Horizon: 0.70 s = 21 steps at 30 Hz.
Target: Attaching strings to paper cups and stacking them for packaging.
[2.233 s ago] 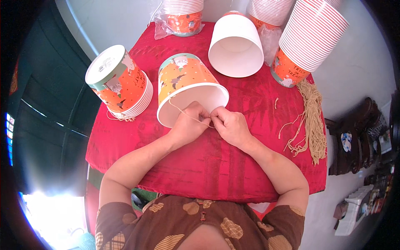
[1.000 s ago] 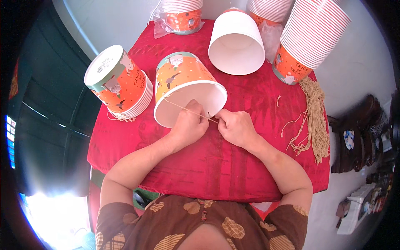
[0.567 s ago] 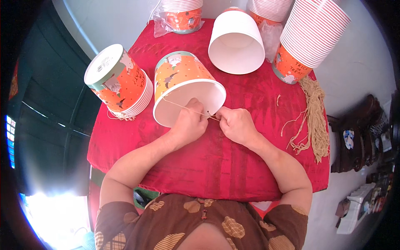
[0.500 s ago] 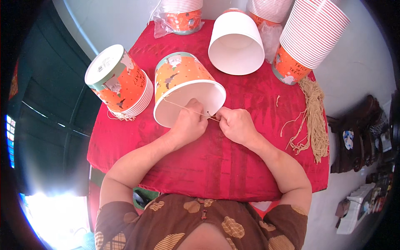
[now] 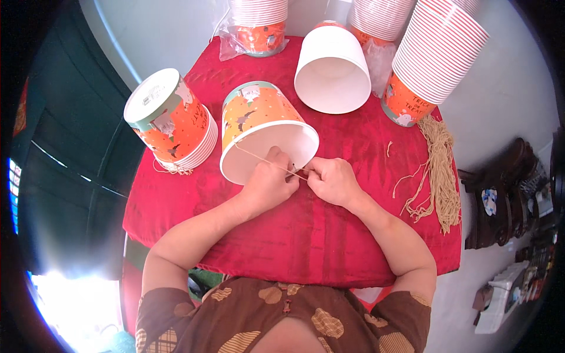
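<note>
string (image 5: 250, 152) — across left hand (image 5: 269, 182)

With elbows (image 5: 154, 259) bent, the left forearm (image 5: 203, 228) slants far and right, the right forearm (image 5: 387, 228) far and left. The left hand (image 5: 269, 181) curls just beside the right hand (image 5: 334, 182), whose fingertips (image 5: 315, 169) pinch together.
</note>
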{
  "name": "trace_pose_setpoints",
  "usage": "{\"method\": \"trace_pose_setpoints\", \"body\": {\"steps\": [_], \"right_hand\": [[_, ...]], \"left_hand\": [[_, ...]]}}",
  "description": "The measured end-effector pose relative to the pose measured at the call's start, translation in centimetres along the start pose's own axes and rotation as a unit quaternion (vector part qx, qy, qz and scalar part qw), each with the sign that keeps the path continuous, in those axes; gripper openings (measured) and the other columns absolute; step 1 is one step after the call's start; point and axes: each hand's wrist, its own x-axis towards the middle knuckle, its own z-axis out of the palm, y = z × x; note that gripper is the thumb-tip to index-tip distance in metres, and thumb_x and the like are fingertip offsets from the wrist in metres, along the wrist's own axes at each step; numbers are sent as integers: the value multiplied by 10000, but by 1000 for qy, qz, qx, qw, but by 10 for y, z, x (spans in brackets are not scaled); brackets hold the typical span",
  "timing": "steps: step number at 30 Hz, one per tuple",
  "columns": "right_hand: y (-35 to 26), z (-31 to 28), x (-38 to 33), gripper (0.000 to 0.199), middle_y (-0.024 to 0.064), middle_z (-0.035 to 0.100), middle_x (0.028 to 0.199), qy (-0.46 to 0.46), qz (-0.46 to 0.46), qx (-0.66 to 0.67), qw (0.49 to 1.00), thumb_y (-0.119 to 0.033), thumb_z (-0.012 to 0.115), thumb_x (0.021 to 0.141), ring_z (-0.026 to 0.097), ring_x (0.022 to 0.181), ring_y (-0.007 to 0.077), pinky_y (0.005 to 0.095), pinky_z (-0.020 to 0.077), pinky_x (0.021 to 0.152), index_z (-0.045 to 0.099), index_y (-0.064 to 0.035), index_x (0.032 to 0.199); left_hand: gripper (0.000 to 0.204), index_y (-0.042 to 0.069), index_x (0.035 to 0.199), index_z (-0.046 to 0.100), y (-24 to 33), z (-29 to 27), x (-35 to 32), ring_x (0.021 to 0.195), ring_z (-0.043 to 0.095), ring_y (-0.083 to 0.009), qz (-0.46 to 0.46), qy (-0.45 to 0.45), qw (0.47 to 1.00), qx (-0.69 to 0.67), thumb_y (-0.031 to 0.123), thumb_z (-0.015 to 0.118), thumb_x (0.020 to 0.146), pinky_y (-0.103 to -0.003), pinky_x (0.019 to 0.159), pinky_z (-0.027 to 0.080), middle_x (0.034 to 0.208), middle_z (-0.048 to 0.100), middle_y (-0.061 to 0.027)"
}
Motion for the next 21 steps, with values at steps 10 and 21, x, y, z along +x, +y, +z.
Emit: {"method": "trace_pose_setpoints", "body": {"steps": [10,21], "right_hand": [[-5,-4,1,126,191,647,690,-4,4,-6,1000,-133,606,804,651,623,358,459,505,582,686,-36,811],[-1,5,0,124,223,648,711,23,-8,-34,999,-118,570,852,646,673,421,538,502,619,653,-26,848]], "left_hand": [[102,-8,853,555,-3,4,0,807,606,-394,28,-8,999,19,15,645,811,-464,697,501,903,570,-190],[67,-20,855,545,-1,1,3,802,596,-417,46,-33,998,42,1,605,833,-478,693,491,900,565,-208]]}}
